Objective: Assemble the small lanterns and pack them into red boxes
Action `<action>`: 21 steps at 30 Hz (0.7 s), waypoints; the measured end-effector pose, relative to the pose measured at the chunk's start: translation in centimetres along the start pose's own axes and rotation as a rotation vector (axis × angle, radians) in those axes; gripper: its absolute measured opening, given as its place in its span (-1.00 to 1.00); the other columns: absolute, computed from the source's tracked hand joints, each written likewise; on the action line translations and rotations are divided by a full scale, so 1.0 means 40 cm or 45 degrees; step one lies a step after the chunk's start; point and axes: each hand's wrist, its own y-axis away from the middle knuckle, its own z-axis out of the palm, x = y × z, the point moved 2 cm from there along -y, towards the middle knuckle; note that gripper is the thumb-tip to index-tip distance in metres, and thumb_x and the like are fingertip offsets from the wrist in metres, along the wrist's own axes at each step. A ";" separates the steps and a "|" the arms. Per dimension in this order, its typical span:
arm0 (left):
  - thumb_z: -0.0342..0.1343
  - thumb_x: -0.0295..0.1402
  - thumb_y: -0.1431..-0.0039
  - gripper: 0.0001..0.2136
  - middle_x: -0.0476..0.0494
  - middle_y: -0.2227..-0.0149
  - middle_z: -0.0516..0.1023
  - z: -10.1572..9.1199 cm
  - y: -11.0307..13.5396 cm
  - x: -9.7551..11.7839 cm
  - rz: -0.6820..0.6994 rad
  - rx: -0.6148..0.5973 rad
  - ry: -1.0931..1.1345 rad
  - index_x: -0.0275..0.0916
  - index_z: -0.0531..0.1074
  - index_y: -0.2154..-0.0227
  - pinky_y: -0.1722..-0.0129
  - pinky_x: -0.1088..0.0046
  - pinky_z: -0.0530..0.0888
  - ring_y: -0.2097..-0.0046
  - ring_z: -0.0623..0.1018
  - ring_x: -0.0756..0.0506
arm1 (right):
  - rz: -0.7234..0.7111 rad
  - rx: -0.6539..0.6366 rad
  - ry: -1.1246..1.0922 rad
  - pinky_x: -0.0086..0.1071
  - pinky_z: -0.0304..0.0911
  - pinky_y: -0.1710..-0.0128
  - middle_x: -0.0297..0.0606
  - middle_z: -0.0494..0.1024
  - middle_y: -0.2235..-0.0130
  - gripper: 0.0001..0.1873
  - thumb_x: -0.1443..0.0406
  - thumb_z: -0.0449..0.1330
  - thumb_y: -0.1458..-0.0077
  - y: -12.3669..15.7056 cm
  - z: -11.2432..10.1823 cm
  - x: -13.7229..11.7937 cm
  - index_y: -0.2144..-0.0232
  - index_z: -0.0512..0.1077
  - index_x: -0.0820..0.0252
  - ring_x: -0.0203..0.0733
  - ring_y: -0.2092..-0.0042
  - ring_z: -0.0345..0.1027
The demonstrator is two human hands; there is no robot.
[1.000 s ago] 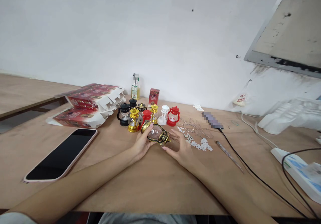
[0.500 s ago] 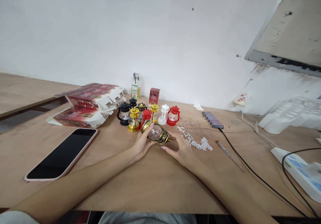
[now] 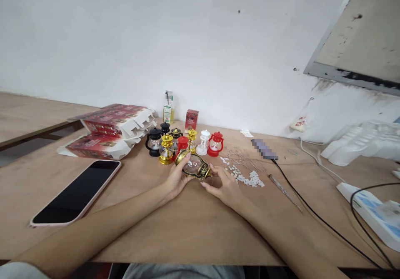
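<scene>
Since a second ago only the right hand (image 3: 226,187) seems to have moved, its fingers drawn in slightly by the narrow cap end of the brass-and-black lantern (image 3: 191,165); the left hand (image 3: 176,181) keeps its hold on the lantern. The left hand grips the base end, thumb across it, and the lantern lies tilted on its side, base toward ten o'clock and cap toward four. The right thumb and forefinger are curved with a small gap between them; whether they pinch anything fine I cannot tell.

With the held lantern as the dial's centre and twelve toward the wall, a black lantern (image 3: 154,140) and a shiny gold lantern (image 3: 166,150) stand near at ten, a white lantern (image 3: 204,144) at one, and a red lantern with a handle (image 3: 215,145) between one and two. Thin bent wires (image 3: 243,157) lie at three, with small white pieces (image 3: 254,180) just beyond the right hand, toward half past three.

Farther out, a small red box (image 3: 191,120) stands at twelve, printed cartons (image 3: 108,125) lie at ten, a phone (image 3: 76,192) between eight and nine, and a screwdriver (image 3: 283,190) at half past three.
</scene>
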 end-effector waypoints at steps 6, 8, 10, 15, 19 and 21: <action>0.19 -0.29 -0.07 -0.81 -0.18 0.29 0.60 -0.001 0.000 0.000 -0.007 -0.002 0.006 -0.29 0.45 0.29 0.37 0.44 0.55 0.33 0.59 -0.10 | -0.078 -0.006 0.055 -0.23 0.43 0.17 -0.10 0.51 0.19 -0.63 0.22 0.23 -0.03 -0.002 0.000 0.004 0.10 0.31 0.17 -0.05 0.13 0.46; 0.18 -0.29 -0.09 -0.81 -0.18 0.30 0.60 -0.001 0.002 0.000 -0.003 -0.011 -0.006 -0.29 0.45 0.28 0.38 0.44 0.56 0.32 0.59 -0.10 | -0.106 0.006 0.058 -0.25 0.43 0.19 -0.10 0.51 0.21 -0.66 0.22 0.23 -0.02 -0.004 0.000 0.002 0.14 0.31 0.17 -0.06 0.15 0.46; 0.16 -0.28 -0.11 -0.81 -0.17 0.31 0.60 0.001 0.003 0.000 0.002 -0.015 -0.011 -0.30 0.45 0.28 0.37 0.43 0.56 0.33 0.59 -0.10 | -0.104 0.019 0.019 -0.27 0.43 0.21 -0.11 0.51 0.24 -0.68 0.22 0.24 0.00 -0.006 -0.003 -0.001 0.17 0.32 0.18 -0.07 0.17 0.46; 0.12 -0.30 -0.15 -0.84 -0.14 0.34 0.59 0.002 0.004 0.001 -0.011 0.009 0.034 -0.30 0.44 0.31 0.36 0.46 0.56 0.37 0.58 -0.05 | 0.012 0.000 -0.168 -0.32 0.39 0.34 -0.21 0.51 0.36 -0.70 0.20 0.25 0.00 -0.009 -0.007 -0.005 0.22 0.34 0.19 -0.19 0.37 0.44; 0.14 -0.27 -0.12 -0.82 -0.16 0.32 0.60 0.004 0.005 0.001 -0.005 -0.021 0.023 -0.30 0.45 0.31 0.33 0.45 0.55 0.35 0.58 -0.06 | 0.145 -0.037 -0.274 -0.33 0.39 0.33 -0.24 0.54 0.34 -0.68 0.16 0.26 0.02 -0.009 -0.008 -0.005 0.23 0.35 0.15 -0.20 0.37 0.45; 0.17 -0.26 -0.10 -0.81 -0.16 0.31 0.60 0.004 0.007 0.000 0.010 -0.031 0.023 -0.30 0.46 0.32 0.32 0.45 0.55 0.34 0.58 -0.07 | 0.222 -0.051 -0.294 -0.32 0.40 0.33 -0.27 0.56 0.37 -0.66 0.14 0.27 0.03 -0.008 -0.006 -0.008 0.22 0.36 0.15 -0.19 0.37 0.46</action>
